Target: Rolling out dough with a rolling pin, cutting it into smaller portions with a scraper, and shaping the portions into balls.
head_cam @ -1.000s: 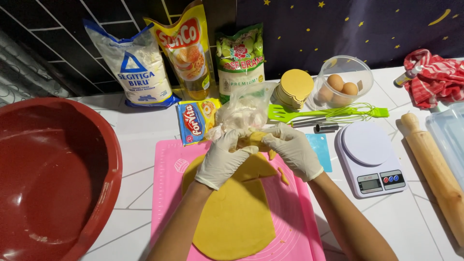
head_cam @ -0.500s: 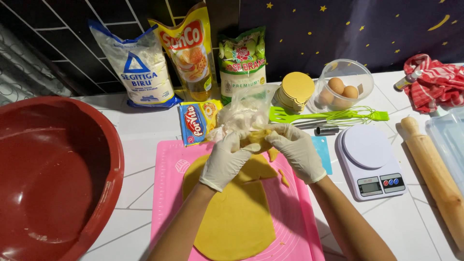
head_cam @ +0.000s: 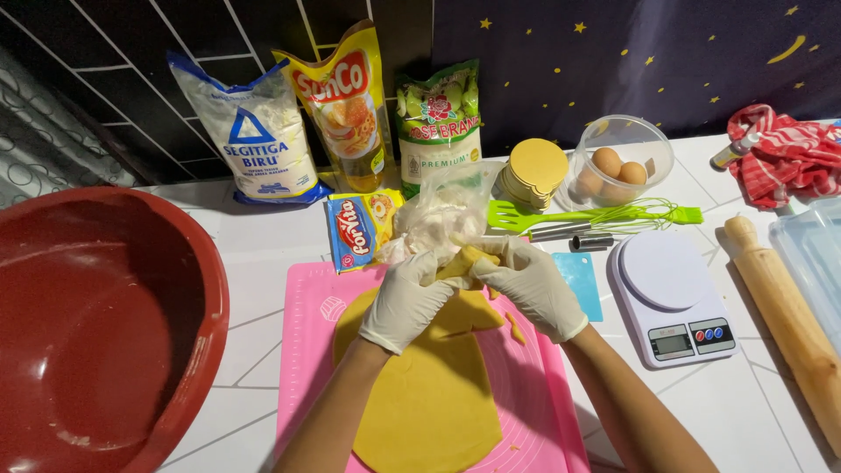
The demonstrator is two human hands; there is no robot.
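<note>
White tiles with dark seams form the tabletop [head_cam: 254, 263], backed by a black tiled wall and a dark star-printed cloth. At the centre lies a pink silicone mat [head_cam: 307, 350], cut off at the bottom edge, carrying a flat, smooth sheet of yellow dough [head_cam: 429, 394] with a ragged upper rim. Both hands wear thin white gloves. The left hand [head_cam: 407, 298] and right hand [head_cam: 530, 285] meet at 12 o'clock of the sheet, each grip closed on a small dough piece [head_cam: 462, 261] pinched between the fingertips; how much of it lies inside the gloves is hidden. Just behind, at 12 o'clock, sits a crumpled clear plastic bag [head_cam: 442, 215], its contents hard to make out. At 9 o'clock a large glossy red basin [head_cam: 96, 324] runs off the left edge. Along the back stand three soft pouches: white-blue [head_cam: 250, 131], yellow [head_cam: 342, 105] and green [head_cam: 441, 123], with a small red-yellow sachet [head_cam: 359, 229] lying before them. At 2 o'clock are round gold discs in a stack [head_cam: 533, 171], a clear bowl of brown eggs [head_cam: 618, 162] and a green spatula [head_cam: 561, 215]. At 3 o'clock sit a white kitchen scale [head_cam: 670, 298] and a wooden rolling pin [head_cam: 784, 315], partly cut off.
</note>
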